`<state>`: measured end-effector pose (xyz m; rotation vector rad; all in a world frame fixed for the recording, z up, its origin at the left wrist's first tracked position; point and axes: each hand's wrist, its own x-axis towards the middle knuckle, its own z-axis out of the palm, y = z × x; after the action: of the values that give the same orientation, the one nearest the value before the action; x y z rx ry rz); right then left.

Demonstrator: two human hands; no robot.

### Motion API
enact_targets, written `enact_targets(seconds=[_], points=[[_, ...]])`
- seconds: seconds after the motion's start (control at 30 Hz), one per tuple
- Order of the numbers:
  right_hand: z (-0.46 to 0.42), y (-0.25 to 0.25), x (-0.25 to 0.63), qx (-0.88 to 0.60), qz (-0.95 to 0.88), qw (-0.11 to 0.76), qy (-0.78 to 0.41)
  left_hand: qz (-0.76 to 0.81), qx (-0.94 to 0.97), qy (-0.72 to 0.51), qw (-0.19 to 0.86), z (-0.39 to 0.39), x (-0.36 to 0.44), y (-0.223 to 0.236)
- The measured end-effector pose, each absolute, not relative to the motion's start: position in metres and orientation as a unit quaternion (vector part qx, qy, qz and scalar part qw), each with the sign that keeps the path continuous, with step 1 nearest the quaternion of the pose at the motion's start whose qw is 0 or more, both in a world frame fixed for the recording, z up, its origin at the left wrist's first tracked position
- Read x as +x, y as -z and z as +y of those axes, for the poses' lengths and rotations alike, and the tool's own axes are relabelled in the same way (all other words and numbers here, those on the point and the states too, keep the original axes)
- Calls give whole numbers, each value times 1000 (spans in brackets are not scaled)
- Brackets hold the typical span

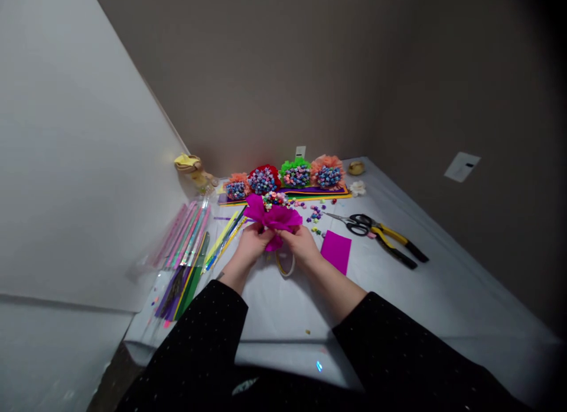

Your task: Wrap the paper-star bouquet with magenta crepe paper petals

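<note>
My left hand [250, 246] and my right hand [301, 243] both pinch the base of a magenta tissue-paper flower [272, 218] in front of me. Small multicoloured paper stars [275, 200] are heaped on its top. Below my hands, a roll of clear tape [284, 264] lies on the white-covered table [283, 305]. A flat magenta paper sheet [335, 251] lies just right of my right hand. My black sleeves enter from the bottom corners.
Several finished paper-and-star flowers [296, 175] stand in a row at the back on coloured paper. Loose paper stars [315, 214] are scattered nearby. On the right lie black-handled scissors [349, 224] and yellow-and-black pliers [396, 240]. Packs of paper strips [186, 234] lie on the left. Walls bound the back and sides.
</note>
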<state>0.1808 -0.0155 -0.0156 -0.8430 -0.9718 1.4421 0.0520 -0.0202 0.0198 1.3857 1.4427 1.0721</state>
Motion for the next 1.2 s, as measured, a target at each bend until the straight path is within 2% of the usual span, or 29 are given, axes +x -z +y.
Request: enact_targets(seconds=[0.2, 0.33, 0.63, 0.77, 0.83, 0.97, 1.1, 1.2], points=[[-6, 15, 185, -384, -417, 611, -553, 592, 592, -435, 331, -8, 70, -31], [4, 21, 187, -376, -395, 623, -561, 611, 620, -420, 255, 1, 76, -31], [7, 14, 185, -350, -311, 636, -614, 608, 611, -440, 252, 11, 71, -23], [1, 6, 199, -345, -296, 639, -620, 648, 463, -526, 298, 14, 35, -27], [-2, 4, 199, -357, -272, 638, -626, 607, 423, -580, 340, 13, 17, -30], [-1, 11, 186, -387, -311, 554, -668, 534, 335, -608, 482, 3, 8, -33], [4, 20, 190, -538, -438, 513, -506, 497, 282, -575, 586, -5, 15, -33], [5, 21, 201, -575, -478, 446, -492, 465, 242, -533, 664, -5, 27, -22]])
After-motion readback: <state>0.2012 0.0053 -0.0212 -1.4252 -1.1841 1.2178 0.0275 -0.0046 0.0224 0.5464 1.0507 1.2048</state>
